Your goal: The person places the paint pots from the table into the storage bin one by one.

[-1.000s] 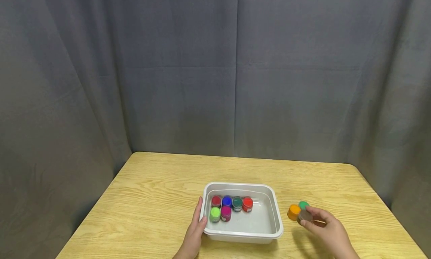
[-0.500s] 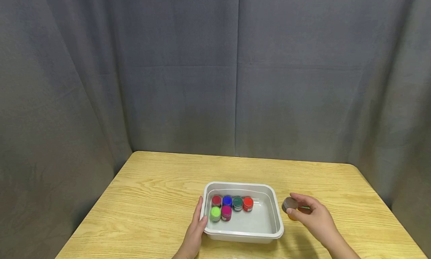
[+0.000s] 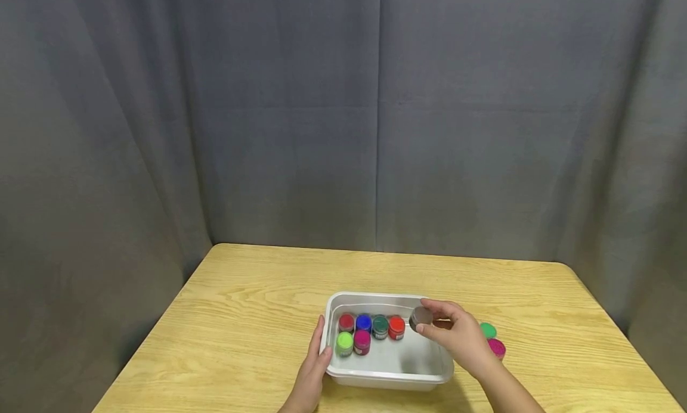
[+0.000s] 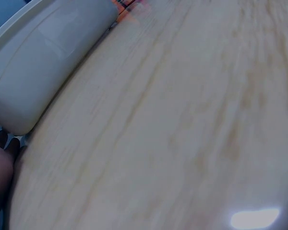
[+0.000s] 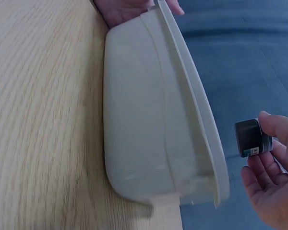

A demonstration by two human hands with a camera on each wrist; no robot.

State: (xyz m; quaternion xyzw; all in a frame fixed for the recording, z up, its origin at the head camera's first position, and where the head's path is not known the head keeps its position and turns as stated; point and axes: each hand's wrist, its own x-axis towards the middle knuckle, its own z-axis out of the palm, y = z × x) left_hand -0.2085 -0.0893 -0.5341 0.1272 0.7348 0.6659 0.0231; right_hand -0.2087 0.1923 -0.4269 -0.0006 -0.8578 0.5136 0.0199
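A white plastic tub (image 3: 389, 375) stands on the table; small paint jars sit inside it: dark red (image 3: 346, 323), blue (image 3: 364, 323), dark green (image 3: 380, 326), red (image 3: 396, 327), lime green (image 3: 344, 343) and magenta (image 3: 362, 341). My left hand (image 3: 311, 368) holds the tub's left end, thumb at the rim and fingers along the outer wall. Over the tub's right part, my right hand (image 3: 456, 335) pinches a dark brown jar (image 3: 420, 318) between thumb and fingers. In the right wrist view, this dark jar (image 5: 249, 138) shows a small label and is above the rim.
Right of the tub, a green-lidded jar (image 3: 488, 330) and a magenta jar (image 3: 496, 348) stand on the wooden table (image 3: 257, 317), partly behind my right forearm. Grey curtains (image 3: 290, 162) hang behind and beside the table.
My right hand has lifted the dark brown jar off the table's right side and carried it left over the tub. The magenta jar on the table came into view. My left hand stayed put.
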